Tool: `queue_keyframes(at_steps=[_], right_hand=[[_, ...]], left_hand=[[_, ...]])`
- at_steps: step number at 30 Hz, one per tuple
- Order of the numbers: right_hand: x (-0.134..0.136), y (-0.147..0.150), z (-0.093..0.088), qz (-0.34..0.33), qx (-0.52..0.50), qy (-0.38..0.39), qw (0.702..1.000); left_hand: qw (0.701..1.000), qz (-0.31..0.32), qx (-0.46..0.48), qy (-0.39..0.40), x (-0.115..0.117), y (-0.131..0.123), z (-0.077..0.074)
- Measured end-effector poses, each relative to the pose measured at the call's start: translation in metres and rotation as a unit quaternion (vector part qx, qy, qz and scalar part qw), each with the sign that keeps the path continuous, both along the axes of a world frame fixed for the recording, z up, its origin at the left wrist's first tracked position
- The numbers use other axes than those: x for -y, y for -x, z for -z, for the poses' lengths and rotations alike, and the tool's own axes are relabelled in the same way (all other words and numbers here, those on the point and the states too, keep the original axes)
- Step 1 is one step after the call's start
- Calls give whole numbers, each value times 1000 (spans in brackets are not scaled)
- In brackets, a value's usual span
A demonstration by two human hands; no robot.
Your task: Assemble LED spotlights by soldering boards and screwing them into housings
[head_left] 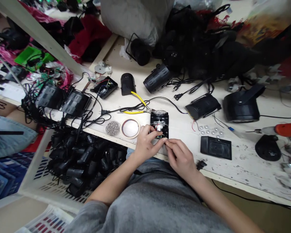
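Both hands [146, 144] [181, 158] at the worktop's [181, 124] near edge, by an open housing [159, 119] — right fingertips [168, 141] pinched, left grip unclear — room rightward.

Bare table [181, 125] right of the open housing [159, 118] — a passage, bounded farther right by small clear pieces [213, 132] and a black panel [215, 147]. Leftward, ring-shaped roll [122, 129] and yellow-handled pliers [135, 112] obstruct; behind — a cable [176, 106].

The pale bench [247, 158] (speckled with dark bits toward the right) carries an open black housing [159, 120], yellow-handled pliers [135, 112], small screws [113, 128] in a round dish, clear little pieces [211, 132], a flat black panel [215, 147] and, blurred, what seems an orange-bodied tool [287, 129].
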State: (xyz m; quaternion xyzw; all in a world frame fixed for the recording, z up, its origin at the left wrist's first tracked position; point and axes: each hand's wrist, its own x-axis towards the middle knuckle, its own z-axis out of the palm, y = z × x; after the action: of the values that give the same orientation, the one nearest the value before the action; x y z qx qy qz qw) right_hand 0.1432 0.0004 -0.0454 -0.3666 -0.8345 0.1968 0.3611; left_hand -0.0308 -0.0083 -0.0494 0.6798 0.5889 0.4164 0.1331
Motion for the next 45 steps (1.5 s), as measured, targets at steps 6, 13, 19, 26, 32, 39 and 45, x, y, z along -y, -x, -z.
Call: queue_keyframes(at_steps=[6, 13, 19, 26, 32, 39, 45], right_hand=[[-3, -2, -8, 36, -14, 81, 996], [-4, 0, -8, 110, 39, 61, 991], [-3, -2, -8, 113, 51, 45, 991], [-12, -4, -13, 129, -16, 220, 967], [-16, 6, -18, 167, -170, 453, 859], [-14, 1, -11, 95, -50, 240, 965], [-22, -7, -9, -35, 141, -86, 986]], left_hand=[[998, 25, -50, -17, 2, 1, 3], [992, 27, -120, -40, 1, -1, 5], [991, 30, -122, -53, 0, -4, 3], [993, 29, -106, -47, 1, -6, 6], [994, 49, -84, -51, -2, -4, 9], [995, 52, -70, -49, -3, 0, 9], [996, 60, -43, -42, -4, 2, 10]])
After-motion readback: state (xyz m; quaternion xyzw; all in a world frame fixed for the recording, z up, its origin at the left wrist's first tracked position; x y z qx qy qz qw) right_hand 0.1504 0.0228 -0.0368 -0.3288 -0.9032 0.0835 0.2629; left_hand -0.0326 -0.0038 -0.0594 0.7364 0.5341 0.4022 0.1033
